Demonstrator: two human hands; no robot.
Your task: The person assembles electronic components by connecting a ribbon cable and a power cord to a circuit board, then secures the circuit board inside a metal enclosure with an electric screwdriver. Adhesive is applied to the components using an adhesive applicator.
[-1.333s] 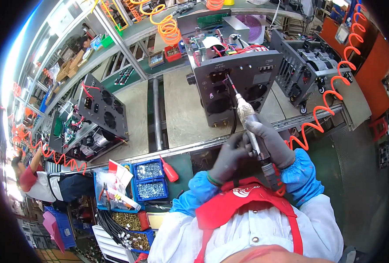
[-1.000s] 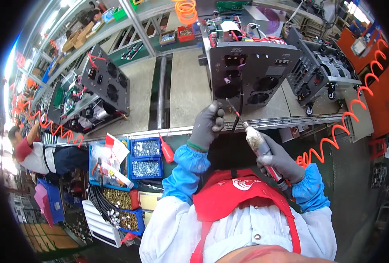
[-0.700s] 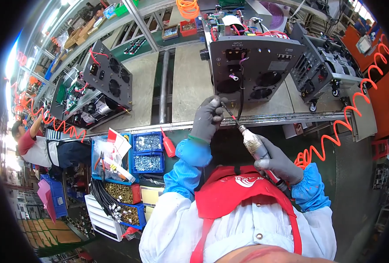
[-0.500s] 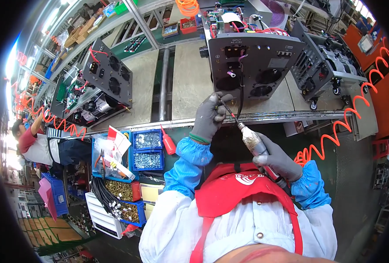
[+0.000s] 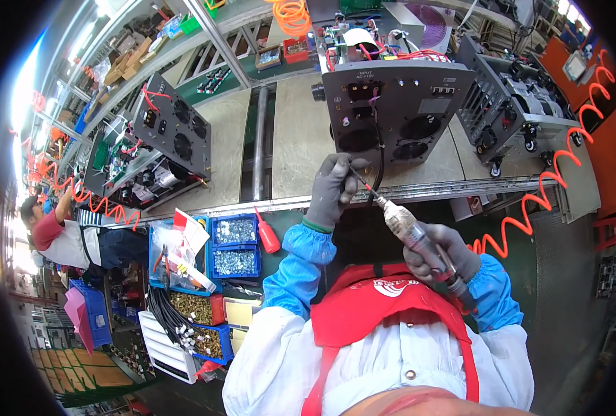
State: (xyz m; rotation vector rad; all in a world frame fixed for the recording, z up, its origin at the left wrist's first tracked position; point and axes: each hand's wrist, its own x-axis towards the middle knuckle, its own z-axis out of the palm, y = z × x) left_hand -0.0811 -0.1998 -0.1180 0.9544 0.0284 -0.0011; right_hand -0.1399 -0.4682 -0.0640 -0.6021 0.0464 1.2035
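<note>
My right hand [image 5: 448,251], in a grey glove, is wrapped round the body of a pneumatic screwdriver [image 5: 413,230] with a taped, whitish nose. Its thin bit [image 5: 368,184] slants up and left to the fingers of my left hand [image 5: 332,188]. Those gloved fingers are curled and pinched together at the bit's tip; whatever they hold there is too small to make out. Just beyond stands a dark grey cabinet panel [image 5: 391,104] with round fan openings and wiring above it. A black cable [image 5: 381,142] hangs down its front, close to the bit.
Blue bins of small metal hardware [image 5: 235,229], a red squeeze bottle [image 5: 268,236] and a bin of brass parts [image 5: 191,305] stand at left. More cabinets flank mine, one at left [image 5: 173,118], one on casters [image 5: 516,104]. An orange coiled hose [image 5: 530,215] hangs right. A co-worker [image 5: 65,225] stands far left.
My left hand has drawn slightly nearer with its fingers still pinched. The grip of my right hand on the screwdriver has shifted a little. The cabinet sits slightly farther left in view.
</note>
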